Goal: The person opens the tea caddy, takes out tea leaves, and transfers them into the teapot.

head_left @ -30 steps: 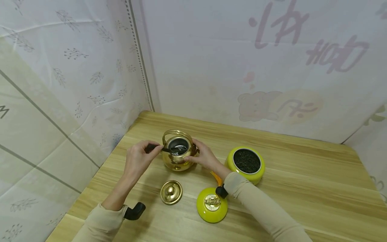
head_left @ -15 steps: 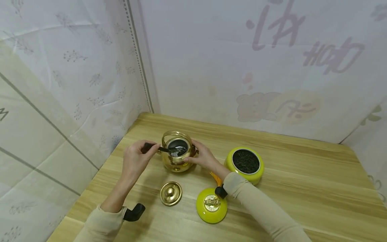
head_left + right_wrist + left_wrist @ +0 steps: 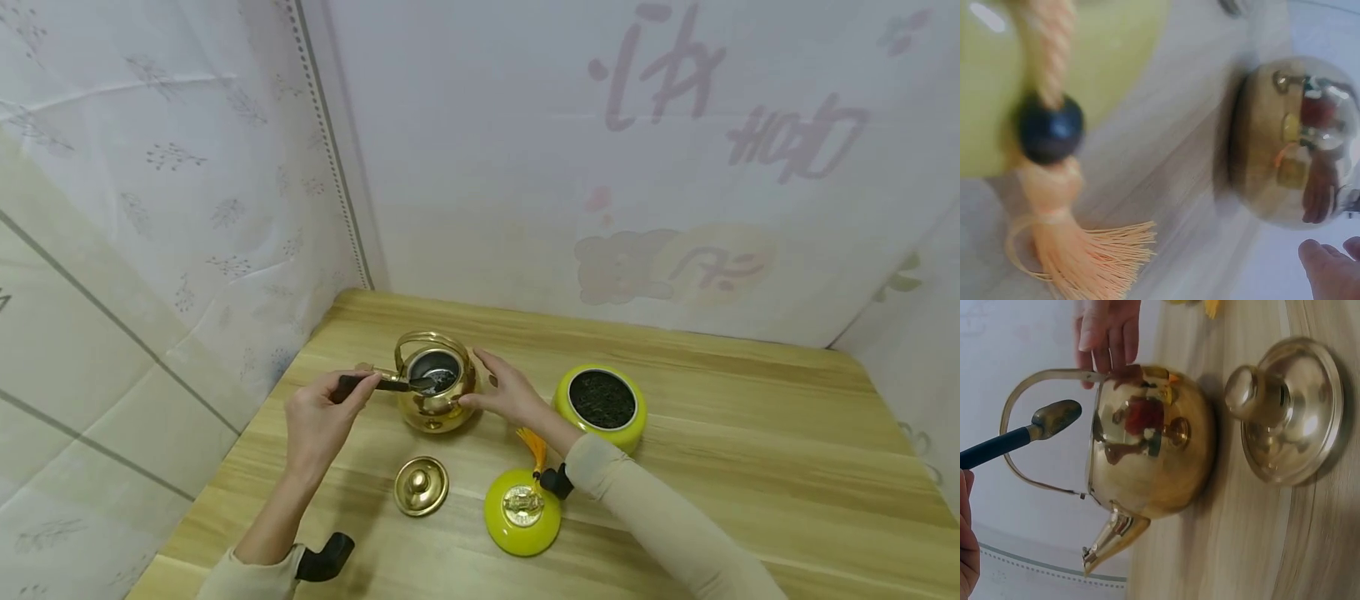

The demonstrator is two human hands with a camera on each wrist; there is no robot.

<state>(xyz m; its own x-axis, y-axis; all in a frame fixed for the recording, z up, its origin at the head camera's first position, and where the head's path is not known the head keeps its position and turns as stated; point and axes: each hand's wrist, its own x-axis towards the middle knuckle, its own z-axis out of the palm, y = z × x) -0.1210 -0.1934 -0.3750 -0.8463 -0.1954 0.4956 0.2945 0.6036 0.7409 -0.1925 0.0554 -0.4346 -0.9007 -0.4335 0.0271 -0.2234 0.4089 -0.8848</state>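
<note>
Brass teapot (image 3: 436, 392) sits on the counter (image 3: 750, 467) between both hands, likely rigid, slick, fairly light; right hand (image 3: 504, 390) steadies its side with relaxed fingers, left hand (image 3: 318, 414) pinches a dark-handled teaspoon (image 3: 390, 383) at its mouth.

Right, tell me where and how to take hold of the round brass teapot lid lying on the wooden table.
Pinch the small rounded knob at the centre of the round brass teapot lid, coming straight down from above. The lid lies flat on the wooden table with the knob pointing up, its low rim gives fingers little to catch, and nothing touches it. The right hand looks the freer one.
</note>
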